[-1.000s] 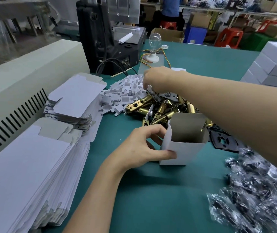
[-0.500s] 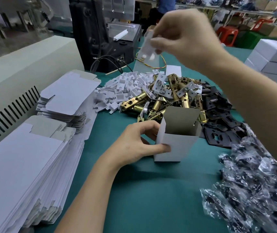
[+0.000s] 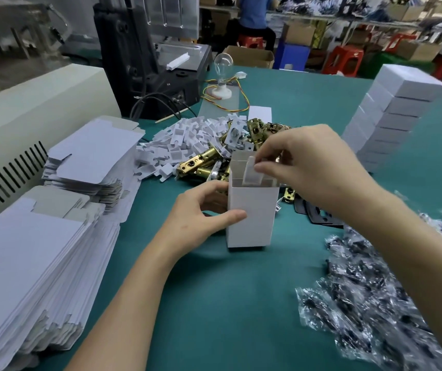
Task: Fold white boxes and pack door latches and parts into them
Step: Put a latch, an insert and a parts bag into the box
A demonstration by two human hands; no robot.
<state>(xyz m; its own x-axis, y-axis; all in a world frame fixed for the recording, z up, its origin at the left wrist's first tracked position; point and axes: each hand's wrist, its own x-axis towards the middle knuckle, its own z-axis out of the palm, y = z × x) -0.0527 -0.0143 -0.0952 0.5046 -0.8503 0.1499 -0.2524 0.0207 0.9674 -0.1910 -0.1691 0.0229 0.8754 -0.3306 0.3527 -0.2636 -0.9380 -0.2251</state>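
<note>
— Where's the box sitting now?

— The white box (image 3: 252, 218) is standing upright on the green table (image 3: 241, 303), top open, just in front of the heap of brass latches (image 3: 201, 163). The left hand (image 3: 201, 210) is gripping it, thumb across the front face and fingers curled round the far side.

— And the right hand (image 3: 308, 167)? A second ago it was reaching into that pile of white cards (image 3: 187, 137).

— It's come back with one. It's pinching the card insert (image 3: 250, 174) by its top edge between thumb and fingertips and lowering it into the mouth of the box. The bottom part looks to be inside already.

— So the packing is starting?

— I'd say so. The card is going in first, and I can't see any latch inside yet. Flat box blanks (image 3: 40, 250) are waiting on the left, bagged parts (image 3: 375, 290) on the right, and finished boxes (image 3: 391, 116) are stacked at the back.
</note>
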